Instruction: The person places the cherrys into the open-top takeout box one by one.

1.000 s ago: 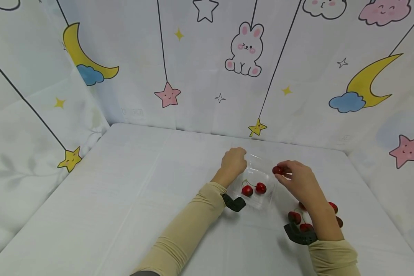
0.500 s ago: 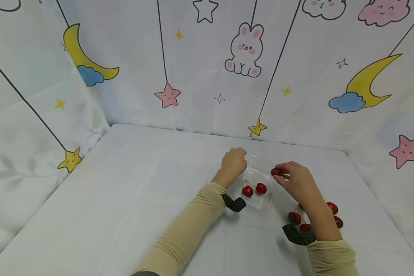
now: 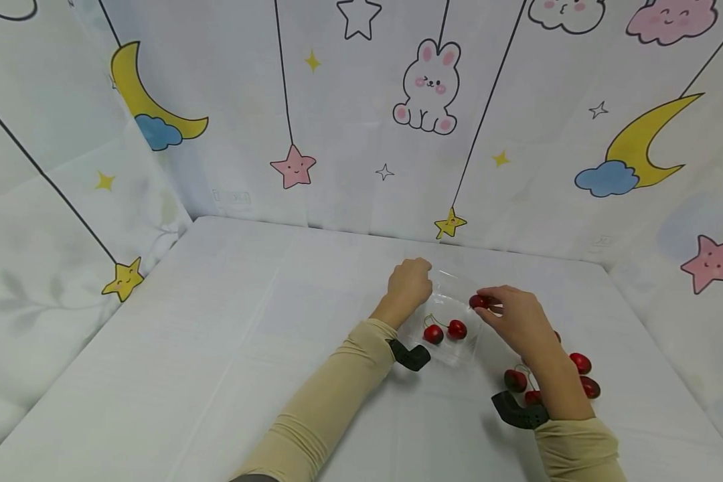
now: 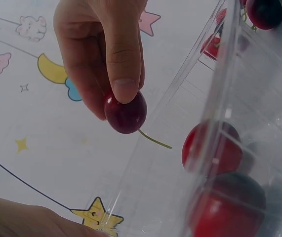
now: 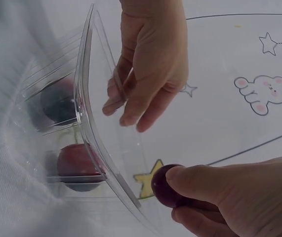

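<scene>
In the head view, my right hand (image 3: 515, 320) pinches a dark red cherry (image 3: 478, 301) between thumb and fingers. A short green stem (image 4: 155, 139) sticks out from it in the left wrist view. The held cherry is at the upper right side of a clear plastic box (image 3: 442, 356), above the table. Two cherries (image 3: 434, 334) with green stems lie inside the box. My left hand (image 3: 408, 284) grips the box's far left edge; in the right wrist view its fingers (image 5: 143, 101) lie about the clear rim.
Several loose cherries (image 3: 515, 380) lie on the white table (image 3: 217, 375) to the right of the box, partly hidden under my right forearm. A patterned cloth wall (image 3: 349, 134) stands behind the table. Black wrist mounts (image 3: 408, 355) sit on both arms.
My right hand has moved slightly left and down with the cherry, closer to the box. The left hand and the box have stayed put.
</scene>
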Tool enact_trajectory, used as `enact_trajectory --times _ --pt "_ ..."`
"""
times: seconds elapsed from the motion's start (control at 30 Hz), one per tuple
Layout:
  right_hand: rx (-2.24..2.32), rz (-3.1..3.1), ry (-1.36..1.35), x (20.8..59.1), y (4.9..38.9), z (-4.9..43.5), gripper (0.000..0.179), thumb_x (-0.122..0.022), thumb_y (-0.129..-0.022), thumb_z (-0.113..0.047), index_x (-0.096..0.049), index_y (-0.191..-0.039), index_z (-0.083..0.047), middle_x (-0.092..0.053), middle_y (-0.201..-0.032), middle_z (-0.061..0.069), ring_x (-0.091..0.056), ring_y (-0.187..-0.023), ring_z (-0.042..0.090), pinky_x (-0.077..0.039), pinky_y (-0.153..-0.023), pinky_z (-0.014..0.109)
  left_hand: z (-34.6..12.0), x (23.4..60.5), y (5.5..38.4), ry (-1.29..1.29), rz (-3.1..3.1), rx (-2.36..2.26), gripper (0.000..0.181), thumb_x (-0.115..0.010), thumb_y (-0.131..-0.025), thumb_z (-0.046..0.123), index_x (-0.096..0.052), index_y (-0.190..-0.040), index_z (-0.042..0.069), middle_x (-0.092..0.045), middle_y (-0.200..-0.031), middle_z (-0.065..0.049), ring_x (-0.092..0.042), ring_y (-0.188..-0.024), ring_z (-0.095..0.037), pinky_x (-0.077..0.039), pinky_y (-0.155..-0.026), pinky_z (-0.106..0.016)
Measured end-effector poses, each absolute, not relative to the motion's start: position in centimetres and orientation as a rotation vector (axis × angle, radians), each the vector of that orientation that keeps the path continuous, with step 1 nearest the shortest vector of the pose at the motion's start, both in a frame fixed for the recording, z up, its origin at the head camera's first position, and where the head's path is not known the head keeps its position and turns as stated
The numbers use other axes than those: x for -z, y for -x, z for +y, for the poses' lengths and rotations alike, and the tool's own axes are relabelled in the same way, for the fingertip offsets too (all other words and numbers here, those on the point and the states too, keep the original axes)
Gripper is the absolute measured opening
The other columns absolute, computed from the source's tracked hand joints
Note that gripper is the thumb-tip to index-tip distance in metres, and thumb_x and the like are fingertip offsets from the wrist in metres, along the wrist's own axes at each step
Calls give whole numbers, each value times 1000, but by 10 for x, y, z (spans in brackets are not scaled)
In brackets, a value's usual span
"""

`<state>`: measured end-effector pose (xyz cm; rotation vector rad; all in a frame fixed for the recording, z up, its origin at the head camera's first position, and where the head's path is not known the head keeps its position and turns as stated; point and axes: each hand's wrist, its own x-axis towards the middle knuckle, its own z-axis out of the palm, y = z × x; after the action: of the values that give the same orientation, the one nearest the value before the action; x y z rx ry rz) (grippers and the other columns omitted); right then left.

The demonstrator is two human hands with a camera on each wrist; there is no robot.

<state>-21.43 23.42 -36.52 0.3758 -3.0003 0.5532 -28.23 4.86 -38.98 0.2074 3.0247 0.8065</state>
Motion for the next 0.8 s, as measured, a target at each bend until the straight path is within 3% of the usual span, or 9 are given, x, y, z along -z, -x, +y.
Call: enact_trajectory --times 0.3,0.8 --pt "-529 -3007 -371 367 215 231 36 -69 -86 -16 -63 -118 0 -65 -111 21 -66 -98 37 -54 -82 47 49 391 283 -201 3017 -802 35 -57 -91 13 -63 -125 15 -67 -120 -1 -65 -92 -18 -54 -65 -30" --pt "-521 -2965 -431 368 216 229 33 -70 -85 -11 -66 -115 3 -65 -106 20 -67 -94 36 -55 -80 46 48 393 283 -255 3077 -784 35 -57 -88 10 -65 -122 15 -69 -116 -1 -66 -99 -23 -56 -74 -34"
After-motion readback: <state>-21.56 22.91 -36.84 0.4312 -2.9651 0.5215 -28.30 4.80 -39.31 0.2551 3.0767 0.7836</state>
